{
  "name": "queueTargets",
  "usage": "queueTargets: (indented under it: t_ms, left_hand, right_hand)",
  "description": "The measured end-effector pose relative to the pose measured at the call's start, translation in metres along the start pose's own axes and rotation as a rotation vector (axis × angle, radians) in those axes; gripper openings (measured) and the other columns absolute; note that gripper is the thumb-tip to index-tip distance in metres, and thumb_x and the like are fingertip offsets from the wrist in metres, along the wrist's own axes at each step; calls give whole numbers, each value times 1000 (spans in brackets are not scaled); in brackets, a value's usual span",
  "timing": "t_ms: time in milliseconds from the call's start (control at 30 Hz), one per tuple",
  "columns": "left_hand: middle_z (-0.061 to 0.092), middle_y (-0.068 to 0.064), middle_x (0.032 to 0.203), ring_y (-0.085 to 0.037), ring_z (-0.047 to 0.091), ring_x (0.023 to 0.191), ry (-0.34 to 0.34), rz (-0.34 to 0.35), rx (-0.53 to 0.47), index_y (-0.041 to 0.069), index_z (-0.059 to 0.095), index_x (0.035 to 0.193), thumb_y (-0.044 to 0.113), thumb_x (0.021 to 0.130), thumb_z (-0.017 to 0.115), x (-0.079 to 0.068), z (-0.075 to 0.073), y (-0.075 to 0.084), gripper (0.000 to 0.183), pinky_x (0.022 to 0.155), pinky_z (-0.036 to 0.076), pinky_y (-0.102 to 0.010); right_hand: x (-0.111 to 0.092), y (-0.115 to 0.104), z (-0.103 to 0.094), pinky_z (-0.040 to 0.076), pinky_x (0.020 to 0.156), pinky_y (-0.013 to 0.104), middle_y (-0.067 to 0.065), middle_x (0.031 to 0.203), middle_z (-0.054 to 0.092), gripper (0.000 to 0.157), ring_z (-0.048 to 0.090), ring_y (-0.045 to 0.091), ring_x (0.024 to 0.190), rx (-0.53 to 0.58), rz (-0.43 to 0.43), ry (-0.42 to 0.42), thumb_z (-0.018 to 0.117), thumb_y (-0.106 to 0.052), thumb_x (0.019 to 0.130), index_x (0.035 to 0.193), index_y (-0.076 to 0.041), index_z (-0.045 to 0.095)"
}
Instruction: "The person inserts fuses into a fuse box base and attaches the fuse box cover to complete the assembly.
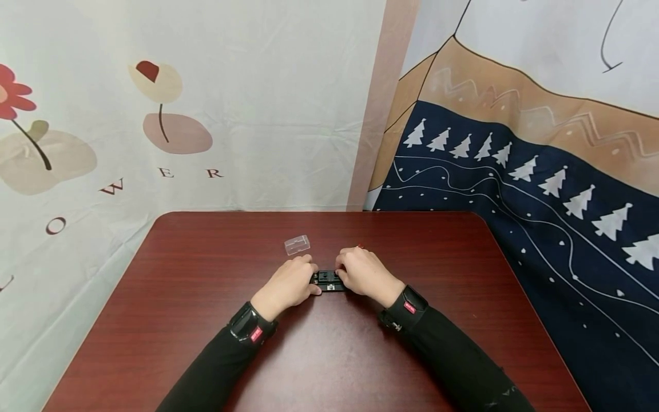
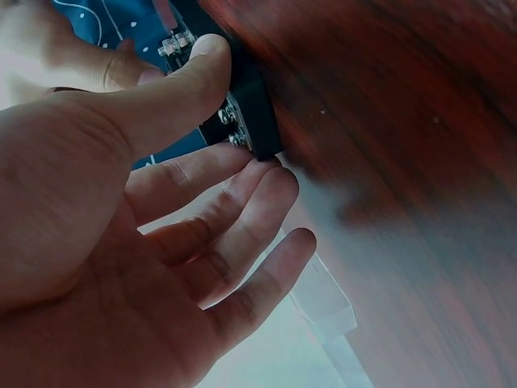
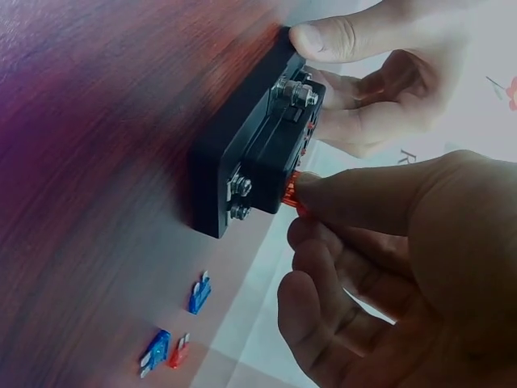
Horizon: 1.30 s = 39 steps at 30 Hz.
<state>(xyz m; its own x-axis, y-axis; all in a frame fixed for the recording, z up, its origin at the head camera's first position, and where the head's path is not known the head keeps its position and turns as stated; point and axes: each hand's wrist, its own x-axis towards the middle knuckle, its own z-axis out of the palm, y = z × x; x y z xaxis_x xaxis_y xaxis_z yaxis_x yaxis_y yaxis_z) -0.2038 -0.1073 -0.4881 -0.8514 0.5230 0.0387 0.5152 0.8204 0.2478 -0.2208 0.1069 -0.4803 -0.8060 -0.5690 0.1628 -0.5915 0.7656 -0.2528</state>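
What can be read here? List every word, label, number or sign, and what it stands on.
"O W E R": spaced letters on the pale cloth.
Partial stroke at the cloth's left edge: cut off, unreadable.
Left wrist's red tag: too small to read.
Right wrist's red tag: too small to read.
Black block: no readable marking.
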Motion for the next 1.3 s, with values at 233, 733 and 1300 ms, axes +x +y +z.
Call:
queueTargets:
  t_ms: [233,733,1300]
  left_hand:
    - [60,-5,93,-32,64,87,-5,2,9,8,76,96,36,82,89,0,1,-2,34,78,57,-49]
    - [60,-4,93,-30,63,86,-12,2,1,8,77,97,36,81,89,0,-1,-2,34,78,57,-48]
    - [62,-5,95,-30,63,87,-13,-1,13,7,77,98,36,81,89,0,-2,-1,36,80,56,-48]
  right_hand:
    - [0,-2,0,59,66,41,-3,89,71,5,71,19,77,-14,1,-1,78,-12,89,88,-17,78]
    - [1,-1,0,59,67,40,0,90,74,6,71,19,78,32,3,-11,76,-10,90,90,-15,79]
    - [7,0,-1,58,72,34,3,88,73,7,70,16,80,52,-27,-60,74,-7,91,90,-10,79]
